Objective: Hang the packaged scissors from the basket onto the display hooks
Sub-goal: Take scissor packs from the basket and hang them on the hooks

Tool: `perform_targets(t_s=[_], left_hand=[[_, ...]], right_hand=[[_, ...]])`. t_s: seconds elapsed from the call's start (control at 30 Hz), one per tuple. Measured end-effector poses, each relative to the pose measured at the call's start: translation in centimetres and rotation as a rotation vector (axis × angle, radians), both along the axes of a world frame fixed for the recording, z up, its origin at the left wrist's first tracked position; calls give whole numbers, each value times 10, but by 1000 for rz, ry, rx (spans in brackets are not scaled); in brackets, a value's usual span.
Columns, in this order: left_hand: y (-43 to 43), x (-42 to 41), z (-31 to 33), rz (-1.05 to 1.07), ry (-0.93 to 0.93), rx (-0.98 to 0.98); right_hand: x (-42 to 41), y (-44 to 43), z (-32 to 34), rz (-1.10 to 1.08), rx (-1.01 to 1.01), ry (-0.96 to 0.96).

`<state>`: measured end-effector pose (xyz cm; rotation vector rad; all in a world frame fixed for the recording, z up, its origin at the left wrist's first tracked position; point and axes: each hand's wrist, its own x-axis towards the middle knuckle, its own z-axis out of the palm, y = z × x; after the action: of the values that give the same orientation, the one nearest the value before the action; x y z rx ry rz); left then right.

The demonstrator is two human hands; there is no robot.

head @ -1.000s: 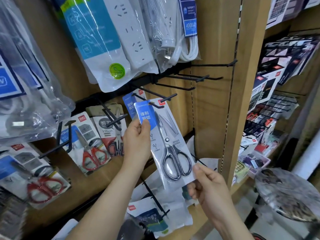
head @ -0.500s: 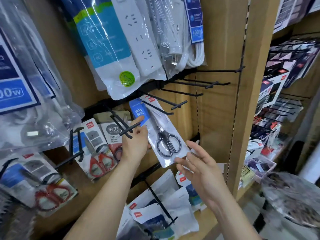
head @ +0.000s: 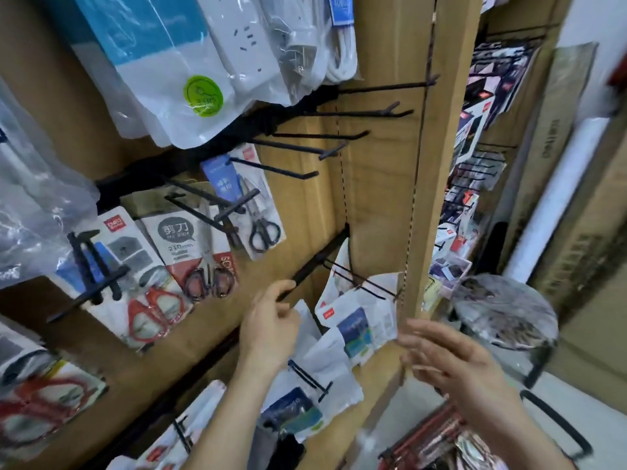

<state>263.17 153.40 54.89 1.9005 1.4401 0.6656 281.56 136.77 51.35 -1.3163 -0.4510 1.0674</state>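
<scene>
A packaged pair of black-handled scissors (head: 252, 205) with a blue card top hangs on a black display hook (head: 274, 168) against the wooden panel. My left hand (head: 269, 327) is below it, empty, fingers loosely curled near a lower black rail. My right hand (head: 451, 361) is lower right, blurred, fingers spread and holding nothing. A red basket (head: 427, 446) shows at the bottom right edge. Other scissor packs with grey and red handles (head: 203, 262) hang to the left.
Several bare black hooks (head: 356, 111) jut out above the hung scissors. Bagged power strips (head: 190, 62) hang overhead. White packets (head: 359, 320) hang on lower hooks. A wooden upright (head: 431, 164) divides the shelves; a round stool (head: 505, 310) stands at the right.
My left hand let go of the blue-topped scissors pack, which now hangs on its hook, and dropped downward. My right hand moved down and right. The view tilted lower.
</scene>
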Motion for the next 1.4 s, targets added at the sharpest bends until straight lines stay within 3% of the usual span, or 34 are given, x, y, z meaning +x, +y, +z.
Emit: perform_targets(t_s=[0.37,0.6,0.93,1.07,1.27,1.4], left_hand=[[-114,42,-141,-337,42,-357],[-190,99,-247,-494,164,-547],[-236,151,-498,-283,260,-790],[-233,174,-611,-327,327,-766],[-217,229,-740,-403,534,-691],[-209,250,-778,-267,394,-799]], right_hand=[[66,-142,-80,-306,-324,-232],[104,-216,-191,-414,-485,-103],[121,-237,-439,-396,-691,152],[103,-235,-535,-380,-742,164],[89,-215,-623,-352,-764,181],[89,-202,-651,-384,-753,227]])
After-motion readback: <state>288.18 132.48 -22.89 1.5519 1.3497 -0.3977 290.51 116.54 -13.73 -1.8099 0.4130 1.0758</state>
